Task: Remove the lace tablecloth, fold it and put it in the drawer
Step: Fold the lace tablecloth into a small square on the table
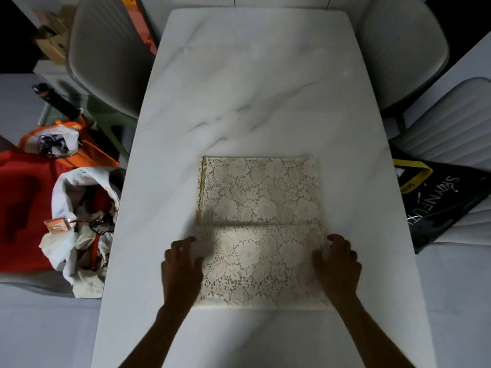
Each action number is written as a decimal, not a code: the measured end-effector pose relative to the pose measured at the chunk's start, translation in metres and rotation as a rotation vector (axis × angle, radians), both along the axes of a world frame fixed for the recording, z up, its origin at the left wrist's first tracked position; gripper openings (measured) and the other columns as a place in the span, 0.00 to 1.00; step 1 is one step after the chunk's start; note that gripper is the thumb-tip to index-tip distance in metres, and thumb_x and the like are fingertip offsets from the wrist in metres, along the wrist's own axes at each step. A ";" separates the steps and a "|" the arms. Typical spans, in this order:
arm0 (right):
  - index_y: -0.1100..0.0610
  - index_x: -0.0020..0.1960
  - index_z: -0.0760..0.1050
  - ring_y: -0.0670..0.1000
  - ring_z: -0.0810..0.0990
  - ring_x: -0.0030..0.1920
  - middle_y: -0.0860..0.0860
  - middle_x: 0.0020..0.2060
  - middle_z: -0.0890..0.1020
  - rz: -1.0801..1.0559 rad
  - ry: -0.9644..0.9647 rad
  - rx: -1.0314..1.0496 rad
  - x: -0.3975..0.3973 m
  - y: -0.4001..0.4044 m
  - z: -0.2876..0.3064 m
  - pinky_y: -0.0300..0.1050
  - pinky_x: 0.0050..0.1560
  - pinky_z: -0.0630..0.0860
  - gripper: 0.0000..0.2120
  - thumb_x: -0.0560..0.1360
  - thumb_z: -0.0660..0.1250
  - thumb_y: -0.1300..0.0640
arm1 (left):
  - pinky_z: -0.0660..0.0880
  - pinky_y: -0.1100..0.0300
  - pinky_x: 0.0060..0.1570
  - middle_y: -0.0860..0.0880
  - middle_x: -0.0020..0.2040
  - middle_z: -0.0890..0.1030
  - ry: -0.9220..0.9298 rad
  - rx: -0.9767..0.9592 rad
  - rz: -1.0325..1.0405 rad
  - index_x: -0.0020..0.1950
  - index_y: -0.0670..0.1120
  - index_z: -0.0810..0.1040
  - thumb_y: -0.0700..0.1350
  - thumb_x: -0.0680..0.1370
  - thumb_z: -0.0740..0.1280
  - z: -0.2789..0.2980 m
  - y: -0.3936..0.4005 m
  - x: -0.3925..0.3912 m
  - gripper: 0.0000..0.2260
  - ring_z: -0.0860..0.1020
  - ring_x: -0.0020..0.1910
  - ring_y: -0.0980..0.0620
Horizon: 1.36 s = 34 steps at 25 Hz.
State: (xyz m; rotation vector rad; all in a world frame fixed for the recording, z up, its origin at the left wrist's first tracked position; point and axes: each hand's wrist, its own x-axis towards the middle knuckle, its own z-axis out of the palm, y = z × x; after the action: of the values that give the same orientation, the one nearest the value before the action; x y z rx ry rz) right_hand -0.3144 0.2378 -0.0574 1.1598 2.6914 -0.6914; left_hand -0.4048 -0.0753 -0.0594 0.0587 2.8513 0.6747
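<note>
Lace tablecloth lay folded into a flat rectangle on the marble table, near the front edge, with a crease line across its middle. Left hand rested palm-down at the cloth's left edge, fingers slightly curled and spread, pressing rather than gripping (nothing pinched that I could see). Right hand sat at the right edge, fingers bent, tips on the cloth; whether they pinched the edge, cannot tell. Gold trim ran along the far half's left side. Two chairs stood at the table's far corners. White bag of clutter sat on the floor left; black bag right.
</note>
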 end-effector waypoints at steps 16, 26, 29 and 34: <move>0.56 0.55 0.76 0.58 0.76 0.56 0.55 0.55 0.78 0.506 -0.075 0.190 -0.059 0.018 -0.009 0.55 0.52 0.76 0.09 0.77 0.64 0.54 | 0.54 0.48 0.76 0.51 0.77 0.65 -0.014 -0.343 -0.615 0.76 0.49 0.63 0.37 0.77 0.62 -0.006 0.017 -0.085 0.27 0.73 0.67 0.50; 0.57 0.68 0.71 0.63 0.70 0.68 0.59 0.69 0.72 0.381 0.102 0.249 -0.045 0.009 -0.006 0.60 0.65 0.69 0.21 0.77 0.66 0.55 | 0.68 0.46 0.68 0.42 0.77 0.64 0.013 -0.177 -0.460 0.76 0.45 0.64 0.38 0.75 0.69 -0.003 0.016 -0.066 0.31 0.68 0.72 0.41; 0.54 0.76 0.59 0.62 0.61 0.75 0.59 0.76 0.62 0.383 0.154 0.264 0.025 -0.024 -0.011 0.62 0.72 0.61 0.28 0.79 0.58 0.47 | 0.67 0.44 0.69 0.40 0.77 0.63 0.098 -0.045 -0.370 0.76 0.43 0.65 0.43 0.77 0.68 -0.006 0.001 -0.006 0.28 0.63 0.75 0.39; 0.50 0.75 0.64 0.61 0.65 0.74 0.56 0.75 0.65 0.383 -0.094 0.147 0.096 -0.053 -0.019 0.64 0.66 0.68 0.29 0.80 0.46 0.39 | 0.71 0.49 0.67 0.50 0.77 0.63 -0.015 0.084 -0.222 0.73 0.48 0.71 0.42 0.78 0.62 -0.018 -0.012 0.081 0.22 0.65 0.75 0.46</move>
State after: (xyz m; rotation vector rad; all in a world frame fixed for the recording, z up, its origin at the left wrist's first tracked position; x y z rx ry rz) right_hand -0.2187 0.1843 -0.0768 0.6472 2.8009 -0.3755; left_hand -0.3242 -0.0877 -0.0775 0.3755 2.7447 0.7427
